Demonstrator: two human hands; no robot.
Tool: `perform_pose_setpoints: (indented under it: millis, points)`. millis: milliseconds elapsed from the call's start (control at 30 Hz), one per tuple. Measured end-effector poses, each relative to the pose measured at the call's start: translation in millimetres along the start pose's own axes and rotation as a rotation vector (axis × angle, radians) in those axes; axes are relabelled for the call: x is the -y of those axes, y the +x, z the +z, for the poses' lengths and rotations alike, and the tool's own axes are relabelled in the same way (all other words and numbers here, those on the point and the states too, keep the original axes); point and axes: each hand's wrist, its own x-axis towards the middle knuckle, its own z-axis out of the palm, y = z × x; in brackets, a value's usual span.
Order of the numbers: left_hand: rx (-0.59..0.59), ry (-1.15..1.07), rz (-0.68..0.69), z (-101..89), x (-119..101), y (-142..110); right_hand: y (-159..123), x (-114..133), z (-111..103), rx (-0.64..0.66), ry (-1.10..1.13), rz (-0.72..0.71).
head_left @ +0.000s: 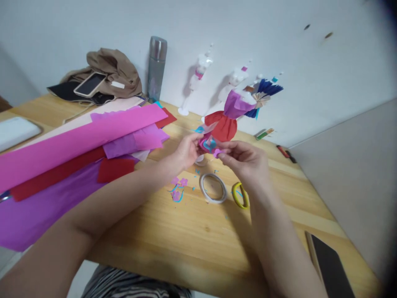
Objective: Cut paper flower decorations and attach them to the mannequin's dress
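Note:
A small white mannequin wears a paper dress with a purple top (237, 104) and a gathered red skirt (223, 126). Below the red layer, pink and blue paper (208, 143) shows between my hands. My left hand (190, 150) is closed around the lower edge of the dress, its fingertips partly hidden behind the paper. A small pink paper flower (217, 152) is pinched between the thumb and fingers of my right hand (243, 159), close against the blue and pink part. More pink flowers (183, 181) lie on the table with blue paper scraps (178, 199).
A white tape roll (202, 191) and a yellow ring (235, 198) lie below my hands. Coloured paper sheets (62, 149) cover the left side. Further back stand a steel flask (157, 68) and several white mannequins (201, 68). A dark notebook (330, 265) lies front right.

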Motion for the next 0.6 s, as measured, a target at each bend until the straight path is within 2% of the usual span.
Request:
perform_pose_setpoints:
  millis: [67,133,367,600]
  points:
    - [0.027,-0.033,0.039,1.5,3.4,-1.1,2.7,-0.7,0.3,-0.124,-0.054,-0.054]
    - [0.054,-0.046,0.076,1.9,6.9,-2.6,3.9,-2.0,5.0,-0.181,-0.113,-0.099]
    - [0.041,-0.063,0.21,-5.4,20.3,-0.3,4.4,-11.0,22.3,-0.221,-0.326,-0.188]
    - [0.017,-0.105,0.225,-2.6,24.5,-3.6,5.0,-15.4,22.4,-0.225,-0.431,-0.278]
